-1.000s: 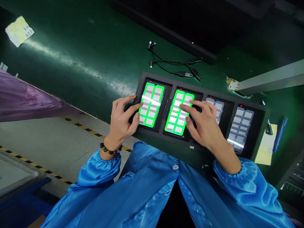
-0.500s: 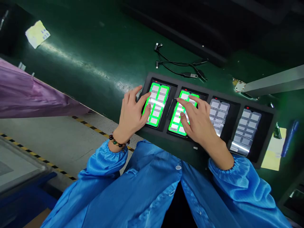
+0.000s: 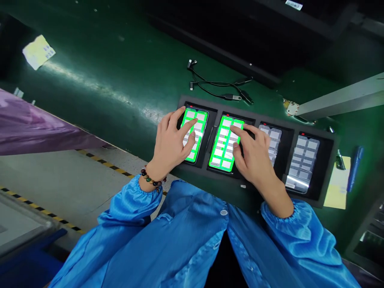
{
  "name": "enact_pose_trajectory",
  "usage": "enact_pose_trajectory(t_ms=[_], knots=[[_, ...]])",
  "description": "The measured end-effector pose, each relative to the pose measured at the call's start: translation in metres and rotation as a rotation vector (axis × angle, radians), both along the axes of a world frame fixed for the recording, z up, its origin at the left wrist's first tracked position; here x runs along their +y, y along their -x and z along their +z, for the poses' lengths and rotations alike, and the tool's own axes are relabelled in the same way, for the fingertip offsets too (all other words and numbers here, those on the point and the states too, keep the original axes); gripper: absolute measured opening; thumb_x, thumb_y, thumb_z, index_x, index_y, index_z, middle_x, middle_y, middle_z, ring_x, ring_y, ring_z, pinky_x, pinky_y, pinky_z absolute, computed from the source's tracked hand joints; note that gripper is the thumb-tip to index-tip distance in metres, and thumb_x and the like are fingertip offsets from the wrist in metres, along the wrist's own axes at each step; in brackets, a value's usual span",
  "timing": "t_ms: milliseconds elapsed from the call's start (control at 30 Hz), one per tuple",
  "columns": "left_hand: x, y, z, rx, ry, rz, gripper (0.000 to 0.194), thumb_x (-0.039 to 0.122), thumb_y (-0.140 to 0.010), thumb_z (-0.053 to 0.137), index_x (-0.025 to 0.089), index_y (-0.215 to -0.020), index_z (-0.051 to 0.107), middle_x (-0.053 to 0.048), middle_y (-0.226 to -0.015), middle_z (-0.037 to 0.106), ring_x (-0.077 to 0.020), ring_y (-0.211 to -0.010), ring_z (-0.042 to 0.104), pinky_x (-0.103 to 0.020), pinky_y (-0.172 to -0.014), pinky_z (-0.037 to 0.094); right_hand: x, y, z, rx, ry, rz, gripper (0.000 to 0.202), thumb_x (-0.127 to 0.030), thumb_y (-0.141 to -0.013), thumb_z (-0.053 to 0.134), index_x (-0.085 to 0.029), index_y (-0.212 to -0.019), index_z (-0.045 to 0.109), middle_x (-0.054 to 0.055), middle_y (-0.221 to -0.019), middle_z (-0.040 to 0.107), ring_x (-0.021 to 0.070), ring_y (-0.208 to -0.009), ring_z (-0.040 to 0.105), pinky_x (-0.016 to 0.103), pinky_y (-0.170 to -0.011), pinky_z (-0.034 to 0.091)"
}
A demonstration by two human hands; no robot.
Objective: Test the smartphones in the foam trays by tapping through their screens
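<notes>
Several phones lie in separate slots of a dark tray (image 3: pixel 255 114). My left hand (image 3: pixel 172 140) is over the leftmost phone (image 3: pixel 198 127), its fingers apart and holding nothing; the screen shows white blocks on bright green. Over the second phone (image 3: pixel 222 146), also lit green and white, my right hand (image 3: pixel 253 150) has its fingers spread, with nothing in them. Whether the fingertips touch the glass is hard to tell. The third phone (image 3: pixel 274 138), grey-looking, is partly hidden behind my right hand. At the right end lies another grey-looking phone (image 3: pixel 304 160).
Black cables (image 3: pixel 222 84) lie behind the tray on the green table (image 3: pixel 120 80). A metal bar (image 3: pixel 339 98) stands at right. Beside the tray are a yellow paper (image 3: pixel 336 192) and a blue pen (image 3: pixel 355 170). Pink cloth (image 3: pixel 39 124) hangs at the left edge.
The view has shifted, so the tray sits slightly further left. My left fingers reach further right over the first phone; my right fingers have moved right across the second, uncovering its left part.
</notes>
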State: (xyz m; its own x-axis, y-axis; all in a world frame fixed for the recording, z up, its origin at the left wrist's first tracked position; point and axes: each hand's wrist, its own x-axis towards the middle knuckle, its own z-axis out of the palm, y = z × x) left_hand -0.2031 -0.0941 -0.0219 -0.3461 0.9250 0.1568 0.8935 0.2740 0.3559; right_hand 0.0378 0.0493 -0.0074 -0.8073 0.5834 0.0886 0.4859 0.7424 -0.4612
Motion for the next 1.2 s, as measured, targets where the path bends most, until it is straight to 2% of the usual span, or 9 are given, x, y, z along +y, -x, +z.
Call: enact_pose_trajectory(t_ms=[133, 300, 500, 667, 800, 900, 967, 1067, 1200], knots=[[-0.010, 0.006, 0.001, 0.024, 0.021, 0.142, 0.043, 0.035, -0.112, 0.045, 0.029, -0.146, 0.071, -0.014, -0.170, 0.051, -0.0417, -0.151, 0.048, -0.060, -0.118, 0.045, -0.003, 0.008, -0.001, 0.011, 0.030, 0.056, 0.048, -0.025, -0.112, 0.042, -0.023, -0.159, 0.052, 0.009, -0.131, 0.079, 0.0365, -0.153, 0.050, 0.058, -0.125, 0.035], [-0.020, 0.001, -0.001, 0.056, -0.032, 0.160, 0.041, 0.032, -0.109, 0.050, 0.028, -0.142, 0.074, -0.012, -0.166, 0.056, -0.0403, -0.149, 0.050, -0.060, -0.119, 0.044, -0.008, -0.007, -0.001, 0.021, 0.025, -0.022, 0.045, -0.024, -0.111, 0.045, -0.026, -0.154, 0.058, 0.011, -0.134, 0.077, 0.0360, -0.151, 0.054, 0.059, -0.122, 0.037], [-0.016, -0.016, 0.000, 0.036, -0.102, 0.030, 0.037, 0.028, -0.108, 0.053, 0.027, -0.135, 0.078, -0.011, -0.161, 0.062, -0.0368, -0.144, 0.055, -0.057, -0.117, 0.046, -0.021, 0.005, -0.001, 0.049, 0.008, 0.101, 0.048, -0.020, -0.110, 0.047, -0.024, -0.157, 0.057, 0.007, -0.122, 0.082, 0.0324, -0.151, 0.053, 0.054, -0.125, 0.035], [-0.011, -0.018, 0.001, -0.056, -0.078, -0.057, 0.037, 0.027, -0.106, 0.057, 0.030, -0.136, 0.079, -0.009, -0.164, 0.060, -0.0374, -0.149, 0.053, -0.059, -0.123, 0.041, -0.018, -0.022, 0.003, 0.019, 0.003, -0.023, 0.044, -0.018, -0.110, 0.047, -0.027, -0.151, 0.060, 0.006, -0.131, 0.081, 0.0320, -0.151, 0.055, 0.056, -0.126, 0.033], [-0.023, -0.006, -0.001, 0.005, -0.098, 0.040, 0.036, 0.027, -0.107, 0.056, 0.031, -0.133, 0.080, -0.008, -0.164, 0.061, -0.0376, -0.148, 0.053, -0.059, -0.122, 0.041, -0.018, -0.034, 0.004, 0.012, -0.010, -0.101, 0.042, -0.019, -0.109, 0.047, -0.028, -0.148, 0.061, 0.007, -0.139, 0.078, 0.0337, -0.150, 0.057, 0.058, -0.123, 0.035], [-0.034, 0.000, -0.002, 0.053, -0.096, 0.141, 0.036, 0.028, -0.109, 0.053, 0.030, -0.130, 0.082, -0.008, -0.162, 0.062, -0.0386, -0.147, 0.053, -0.060, -0.122, 0.040, -0.024, -0.017, 0.001, 0.048, -0.005, -0.036, 0.042, -0.020, -0.110, 0.049, -0.026, -0.150, 0.060, 0.007, -0.130, 0.080, 0.0337, -0.150, 0.056, 0.057, -0.123, 0.036], [-0.039, -0.001, -0.002, 0.055, -0.092, 0.157, 0.036, 0.029, -0.109, 0.053, 0.030, -0.132, 0.081, -0.009, -0.162, 0.063, -0.0390, -0.146, 0.053, -0.061, -0.123, 0.039, -0.030, -0.004, -0.001, 0.066, 0.019, 0.038, 0.046, -0.019, -0.110, 0.049, -0.026, -0.155, 0.057, 0.006, -0.123, 0.082, 0.0330, -0.151, 0.055, 0.056, -0.124, 0.035], [-0.040, -0.009, -0.001, 0.056, -0.106, 0.091, 0.037, 0.028, -0.108, 0.054, 0.029, -0.133, 0.081, -0.011, -0.160, 0.064, -0.0381, -0.145, 0.055, -0.061, -0.124, 0.040, -0.036, 0.002, -0.003, 0.061, 0.049, 0.116, 0.050, -0.018, -0.110, 0.049, -0.025, -0.159, 0.054, 0.004, -0.121, 0.083, 0.0314, -0.153, 0.053, 0.055, -0.127, 0.032], [-0.030, -0.023, 0.002, 0.016, -0.075, -0.048, 0.038, 0.028, -0.105, 0.057, 0.031, -0.135, 0.079, -0.009, -0.162, 0.063, -0.0361, -0.146, 0.055, -0.059, -0.124, 0.042, -0.034, -0.022, -0.001, 0.035, 0.027, 0.039, 0.045, -0.017, -0.109, 0.051, -0.026, -0.153, 0.059, 0.004, -0.132, 0.081, 0.0307, -0.151, 0.055, 0.055, -0.128, 0.033]])
